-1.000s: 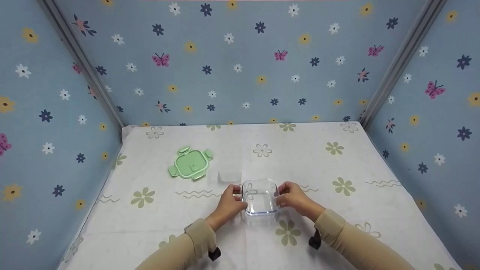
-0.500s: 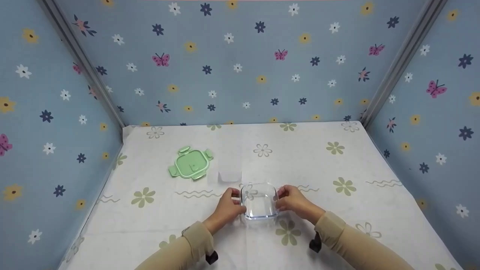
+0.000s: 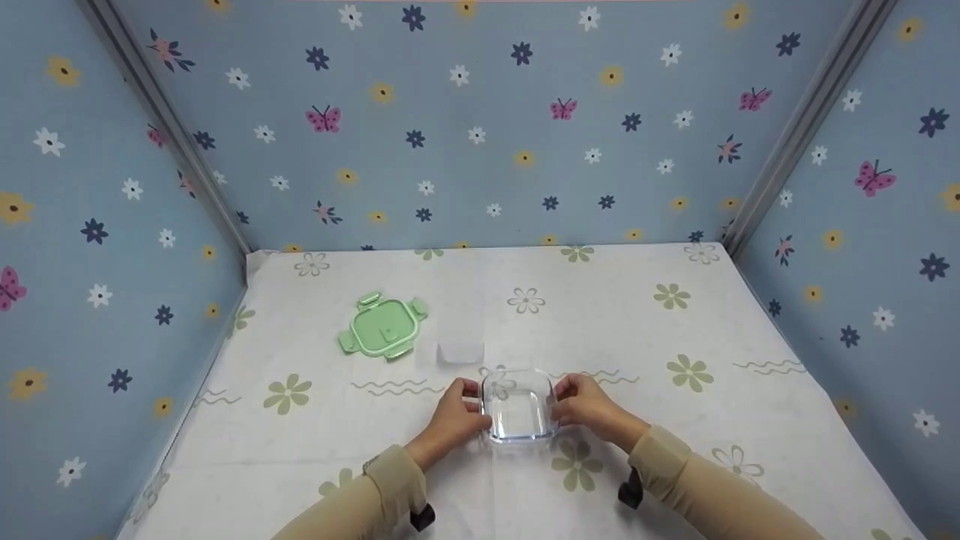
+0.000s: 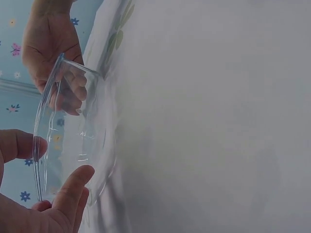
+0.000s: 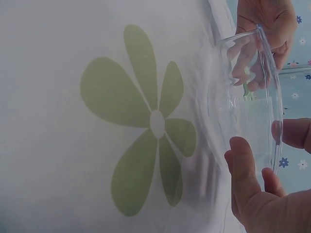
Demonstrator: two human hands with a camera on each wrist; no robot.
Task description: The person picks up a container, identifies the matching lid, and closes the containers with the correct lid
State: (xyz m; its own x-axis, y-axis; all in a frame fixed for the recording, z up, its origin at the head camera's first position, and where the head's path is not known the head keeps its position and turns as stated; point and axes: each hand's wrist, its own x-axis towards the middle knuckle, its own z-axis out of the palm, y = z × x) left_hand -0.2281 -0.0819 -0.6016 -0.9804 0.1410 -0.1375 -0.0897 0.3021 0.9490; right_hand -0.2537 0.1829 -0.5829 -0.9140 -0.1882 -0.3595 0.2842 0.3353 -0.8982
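Clear glass container [image 3: 518, 405], square, on the floral tablecloth [image 3: 675, 352]: my left hand [image 3: 454, 414] and right hand [image 3: 589, 405] grip opposite sides; green lid [image 3: 381, 328] well apart.

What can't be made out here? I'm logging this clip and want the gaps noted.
- Head view: whether the clear container rests on the tablecloth or hovers.
- Head view: green lid clasps too small.
- Wrist views: left hand and right hand cut off by edges.

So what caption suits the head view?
Both hands, left and right, hold a clear container on a table; green lid aside.
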